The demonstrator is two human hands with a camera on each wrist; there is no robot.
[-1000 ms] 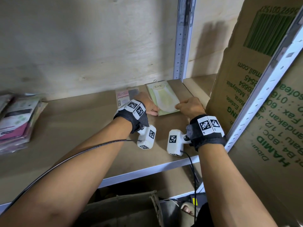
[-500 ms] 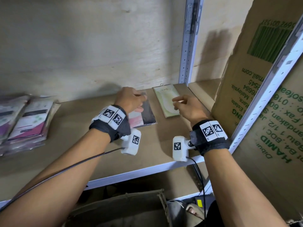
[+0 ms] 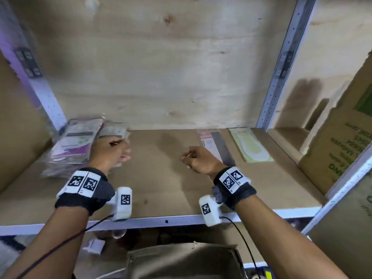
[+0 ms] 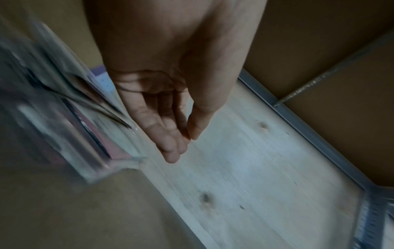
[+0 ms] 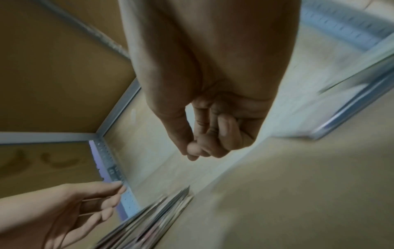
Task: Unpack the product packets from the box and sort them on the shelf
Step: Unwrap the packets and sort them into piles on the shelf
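A stack of pink and white product packets lies at the left end of the shelf. My left hand hovers at its right edge with straight, relaxed fingers and holds nothing; the stack is blurred beside it. My right hand hangs over the middle of the shelf, its fingers curled in on nothing. A pink-and-black packet and a green packet lie flat side by side at the back right.
A tall printed cardboard box stands at the shelf's right end behind a metal upright. An open carton sits below the shelf's front rail. A plywood wall closes the back.
Both hands have left the two packets at the back right and swung left. My left hand has crossed to the stack at the left; my right hand has curled over mid-shelf.
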